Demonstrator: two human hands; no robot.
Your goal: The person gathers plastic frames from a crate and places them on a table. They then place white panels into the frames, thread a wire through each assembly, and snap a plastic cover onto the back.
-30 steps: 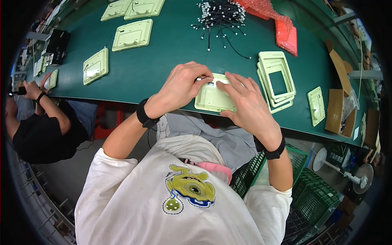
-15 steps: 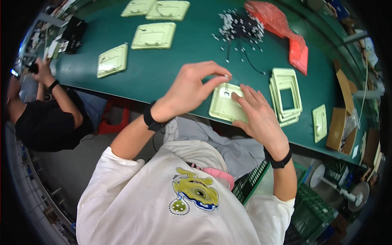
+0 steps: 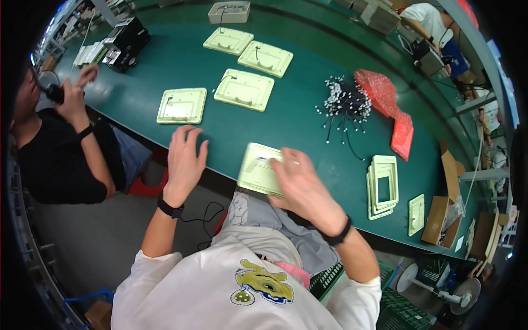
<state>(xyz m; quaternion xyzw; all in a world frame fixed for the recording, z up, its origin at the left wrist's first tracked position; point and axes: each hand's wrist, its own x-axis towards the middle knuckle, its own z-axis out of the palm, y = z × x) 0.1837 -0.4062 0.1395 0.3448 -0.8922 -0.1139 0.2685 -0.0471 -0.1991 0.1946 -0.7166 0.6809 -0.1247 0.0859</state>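
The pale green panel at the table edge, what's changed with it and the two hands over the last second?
The left hand has let go of the pale green panel and moved off to the person's left, now spread open on the green table below another panel. The right hand stays on the panel at the table's near edge. The stack of frames, the bundle of black wires and the other panels lie as before.

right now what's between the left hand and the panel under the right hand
Only bare green table: in the head view nothing lies between the left hand and the pale panel under the right hand.
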